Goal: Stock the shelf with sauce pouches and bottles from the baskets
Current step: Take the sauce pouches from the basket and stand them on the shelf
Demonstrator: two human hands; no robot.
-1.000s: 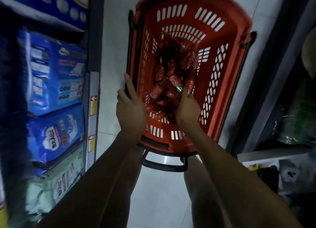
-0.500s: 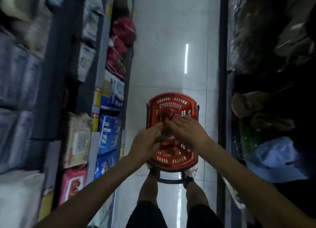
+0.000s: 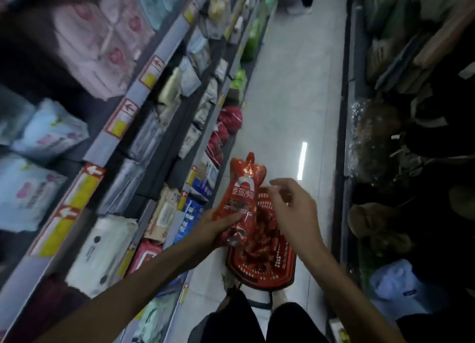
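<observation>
Lifted out of the basket since half a second ago, one red sauce pouch now stands spout-up above it, label facing the person, probably so it can be read and turned the right way for the shelf. The left hand holds it by the lower half, fingers curled across the front, which leaves the floppy top free. The right hand holds nothing; its fingers are loosely spread just beside the pouch's right edge, likely ready to steady it. More red packs lie in the basket on the floor between the feet. The left shelving shows tissue and wipe packs, with no sauce slot visible.
</observation>
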